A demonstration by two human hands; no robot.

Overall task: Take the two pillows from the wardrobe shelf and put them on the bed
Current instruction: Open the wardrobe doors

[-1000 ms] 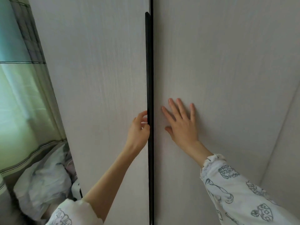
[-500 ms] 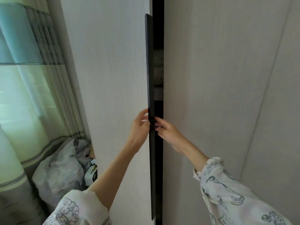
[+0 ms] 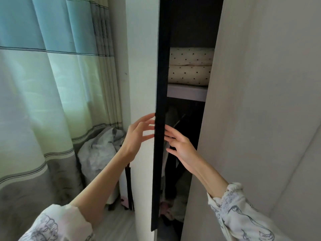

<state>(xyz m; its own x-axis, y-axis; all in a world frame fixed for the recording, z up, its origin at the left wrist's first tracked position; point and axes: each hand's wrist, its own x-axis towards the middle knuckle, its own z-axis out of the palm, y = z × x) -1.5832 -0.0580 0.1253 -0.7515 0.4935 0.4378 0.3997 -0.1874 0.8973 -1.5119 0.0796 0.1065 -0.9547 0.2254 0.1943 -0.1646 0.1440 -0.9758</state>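
Two cream pillows with small black dots lie stacked on a white wardrobe shelf [image 3: 187, 92], the upper pillow [image 3: 191, 56] on the lower pillow [image 3: 189, 74]. They show through the gap beside the left wardrobe door [image 3: 160, 119], which stands partly swung out with its dark edge toward me. My left hand [image 3: 137, 136] is on the door's outer side, fingers spread and straight at its edge. My right hand [image 3: 180, 145] reaches into the gap on the door's inner side, fingers extended. Both hands are well below the pillows.
The right wardrobe door [image 3: 260, 101] is closed. Dark hanging clothes [image 3: 184, 153] fill the space under the shelf. A green and grey curtain [image 3: 43, 93] hangs at the left, with a pale bundle of bags [image 3: 99, 150] on the floor beside the wardrobe.
The left door has swung out from closed, uncovering the shelf and pillows. My right hand left the right door's face and moved into the gap. My left fingers straightened.
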